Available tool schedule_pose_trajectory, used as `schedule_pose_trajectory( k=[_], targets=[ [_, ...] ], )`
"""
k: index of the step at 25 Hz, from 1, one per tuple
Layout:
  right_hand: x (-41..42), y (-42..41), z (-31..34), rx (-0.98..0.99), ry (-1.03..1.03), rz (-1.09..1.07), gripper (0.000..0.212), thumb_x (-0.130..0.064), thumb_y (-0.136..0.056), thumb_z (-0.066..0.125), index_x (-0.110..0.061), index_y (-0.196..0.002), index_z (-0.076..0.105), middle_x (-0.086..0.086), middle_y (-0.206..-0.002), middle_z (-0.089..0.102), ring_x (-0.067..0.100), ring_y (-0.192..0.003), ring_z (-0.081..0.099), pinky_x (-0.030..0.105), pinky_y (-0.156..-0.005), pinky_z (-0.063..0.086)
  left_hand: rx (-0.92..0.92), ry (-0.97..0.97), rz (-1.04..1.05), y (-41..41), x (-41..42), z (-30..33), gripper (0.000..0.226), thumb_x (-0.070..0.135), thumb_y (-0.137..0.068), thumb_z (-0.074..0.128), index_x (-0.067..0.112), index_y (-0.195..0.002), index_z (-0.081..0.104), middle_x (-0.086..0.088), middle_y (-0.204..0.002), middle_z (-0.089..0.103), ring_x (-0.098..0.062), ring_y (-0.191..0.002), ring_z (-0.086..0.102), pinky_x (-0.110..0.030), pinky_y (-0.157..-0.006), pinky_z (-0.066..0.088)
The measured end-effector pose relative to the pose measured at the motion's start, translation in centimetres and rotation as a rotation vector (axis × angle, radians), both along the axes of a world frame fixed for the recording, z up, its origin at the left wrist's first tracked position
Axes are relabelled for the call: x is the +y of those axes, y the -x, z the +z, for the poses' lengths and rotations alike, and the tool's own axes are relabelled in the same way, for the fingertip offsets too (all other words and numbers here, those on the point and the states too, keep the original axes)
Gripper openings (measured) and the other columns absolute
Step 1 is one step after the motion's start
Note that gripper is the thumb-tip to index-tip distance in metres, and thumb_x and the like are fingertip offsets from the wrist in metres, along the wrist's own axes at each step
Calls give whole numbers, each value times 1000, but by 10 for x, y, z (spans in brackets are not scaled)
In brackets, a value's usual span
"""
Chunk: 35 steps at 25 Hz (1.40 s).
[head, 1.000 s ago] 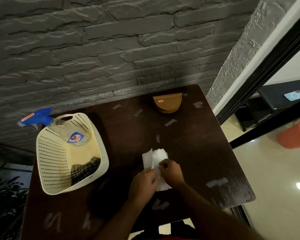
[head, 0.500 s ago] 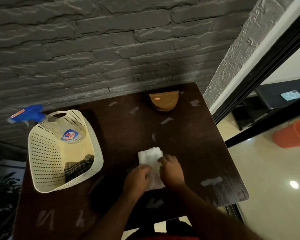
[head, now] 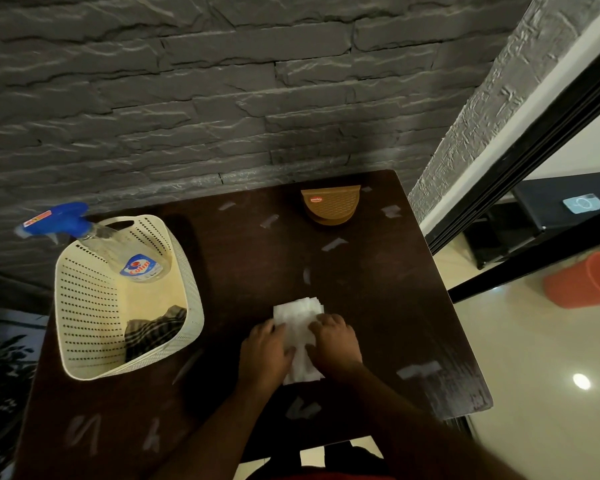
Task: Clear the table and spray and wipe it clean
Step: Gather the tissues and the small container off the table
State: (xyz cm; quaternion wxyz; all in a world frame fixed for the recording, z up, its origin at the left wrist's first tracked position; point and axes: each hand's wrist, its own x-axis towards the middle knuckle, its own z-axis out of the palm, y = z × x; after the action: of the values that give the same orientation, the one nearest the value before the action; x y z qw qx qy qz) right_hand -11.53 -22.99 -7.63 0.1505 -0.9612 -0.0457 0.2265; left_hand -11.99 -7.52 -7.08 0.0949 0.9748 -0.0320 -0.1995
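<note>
A stack of white paper napkins (head: 298,315) lies on the dark wooden table (head: 257,271), near its front middle. My left hand (head: 265,349) rests on the stack's left edge and my right hand (head: 336,342) on its right edge, fingers curled onto the paper. A cream perforated basket (head: 84,306) stands at the table's left; a clear spray bottle with a blue trigger head (head: 63,221) leans in it, beside a dark checked cloth (head: 153,332). A brown napkin holder (head: 331,204) stands at the back by the wall.
A grey stone wall runs along the table's far edge. Pale smears and scraps dot the tabletop. To the right are a black door frame, a tiled floor and an orange bucket (head: 586,285). The table's right and front edges drop to the floor.
My hands have drawn apart to the two sides of the napkin stack and pressed it flatter on the table. The camera view has shifted slightly.
</note>
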Motion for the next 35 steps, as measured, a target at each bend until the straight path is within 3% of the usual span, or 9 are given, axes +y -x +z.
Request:
schedule_pose_trajectory(
  k=[3,5,7,10,14,19,25,31,35],
  targets=[
    [-15,2,-2,57,-135,-325,31,-39,-89,58,-21,-114,62,1,-119,58,19,-98,60,37,-82,55,119,188,489,-3,-3,-6,56,42,-86,62,23,-136,47,-3,-133,52,-21,-119,53,-34,-92,47],
    [-19,1,-1,79,-183,-434,20,-36,-87,59,-22,-101,62,-1,-107,58,17,-83,61,35,-72,56,178,253,633,-6,-6,-10,58,42,-82,66,20,-133,50,-5,-126,58,-23,-110,59,-36,-86,51],
    [-22,-2,3,42,-203,-482,15,-34,-87,59,-22,-96,62,-2,-103,58,15,-80,59,32,-66,53,159,260,628,-8,-9,-7,57,42,-80,68,22,-131,51,-3,-124,59,-22,-107,60,-35,-82,51],
    [-25,-16,11,-12,-213,-485,16,-32,-88,60,-22,-100,64,-2,-105,59,12,-78,57,22,-57,42,40,188,407,-14,-14,3,54,40,-84,65,26,-133,48,0,-131,52,-18,-116,52,-31,-89,47],
    [-23,-46,24,-42,-253,-409,18,-30,-88,63,-23,-104,64,-2,-107,60,13,-85,61,28,-71,52,-77,296,177,-46,-29,24,52,40,-89,60,31,-138,43,6,-142,42,-14,-129,41,-27,-99,40],
    [-33,-103,37,-65,-244,-304,19,-29,-89,63,-26,-108,64,-3,-115,57,9,-92,58,27,-77,51,-116,302,62,-106,-42,46,54,36,-92,58,29,-142,39,5,-147,37,-14,-134,37,-28,-102,38],
    [-59,-201,46,-135,-21,-97,42,-27,-89,64,-23,-130,53,7,-133,54,24,-112,57,38,-90,54,-100,262,-40,-183,-52,72,57,33,-93,57,26,-145,35,3,-155,27,-16,-140,30,-35,-111,33],
    [-70,-286,35,-29,226,8,77,-36,-88,64,-24,-152,22,13,-163,12,40,-149,9,58,-115,25,-108,327,18,-181,-44,73,57,37,-93,56,31,-145,34,9,-154,27,-11,-140,29,-31,-110,32],
    [-68,-290,19,-36,249,3,63,-32,-92,54,-21,-149,28,17,-159,22,43,-146,14,61,-112,27,-53,279,41,-163,-17,60,57,39,-93,54,31,-146,32,8,-154,29,-12,-140,29,-30,-110,32]
  ],
)
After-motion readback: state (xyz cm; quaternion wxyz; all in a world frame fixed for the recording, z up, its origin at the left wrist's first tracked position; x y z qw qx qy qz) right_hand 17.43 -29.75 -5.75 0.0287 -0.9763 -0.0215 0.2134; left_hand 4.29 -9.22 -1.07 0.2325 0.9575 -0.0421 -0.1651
